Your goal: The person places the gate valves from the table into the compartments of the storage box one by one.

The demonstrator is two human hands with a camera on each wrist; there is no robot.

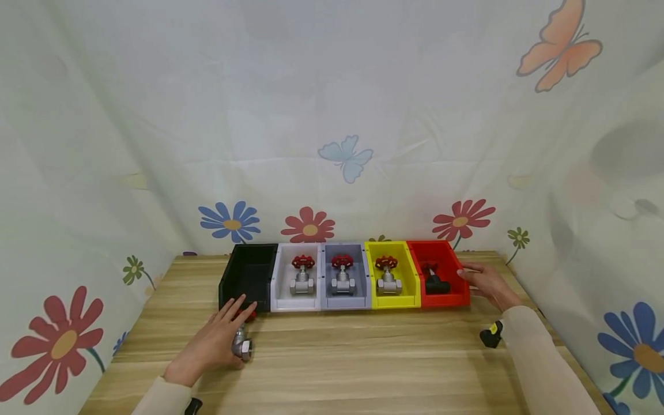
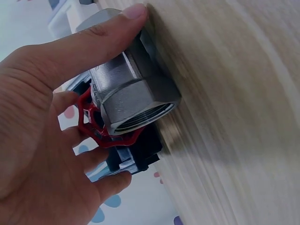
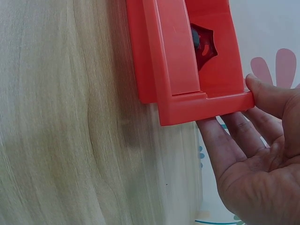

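My left hand (image 1: 212, 346) holds a metal gate valve (image 2: 131, 93) with a red handwheel (image 2: 96, 119) in front of the black bin (image 1: 223, 288). In the left wrist view the thumb lies across the valve's steel body, and the fingers spread behind the handwheel. At the far right my right hand (image 1: 487, 282) touches the outer side of the red bin (image 3: 178, 51). Its thumb is at the rim and its straight fingers are against the wall. Inside this bin are a black fitting (image 1: 437, 284) and a dark red handwheel (image 3: 206, 46), partly hidden by the front lip.
White (image 1: 280, 302), grey (image 1: 344, 302) and yellow (image 1: 391, 301) bins stand joined between the black and red ones. Each holds a red-wheeled valve. The wooden table (image 1: 363, 363) extends in front; a flowered curtain (image 1: 311, 115) hangs behind. A small black-and-yellow object (image 1: 491, 334) sits by my right sleeve.
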